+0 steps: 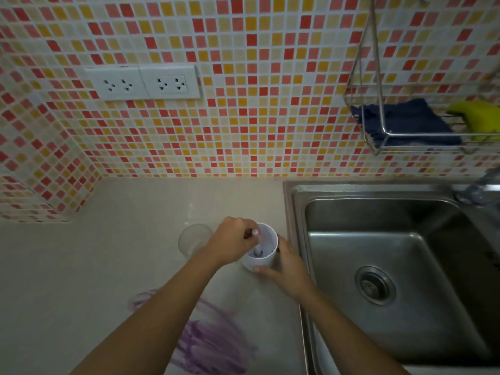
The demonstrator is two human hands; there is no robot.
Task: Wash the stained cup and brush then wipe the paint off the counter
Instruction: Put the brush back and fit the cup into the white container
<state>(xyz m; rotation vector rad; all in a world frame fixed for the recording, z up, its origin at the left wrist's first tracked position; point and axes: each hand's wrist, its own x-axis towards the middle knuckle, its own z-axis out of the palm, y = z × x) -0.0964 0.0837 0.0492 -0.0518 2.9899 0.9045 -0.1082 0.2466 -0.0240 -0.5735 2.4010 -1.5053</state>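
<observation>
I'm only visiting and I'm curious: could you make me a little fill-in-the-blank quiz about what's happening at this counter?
1. The left hand pinches the brush, whose tip stands inside the ____ cup.
2. The right hand grips the cup, and the sink lies to the ____ of it.
3. The paint smears on the counter are ____.

Missing words: white; right; purple.
</observation>
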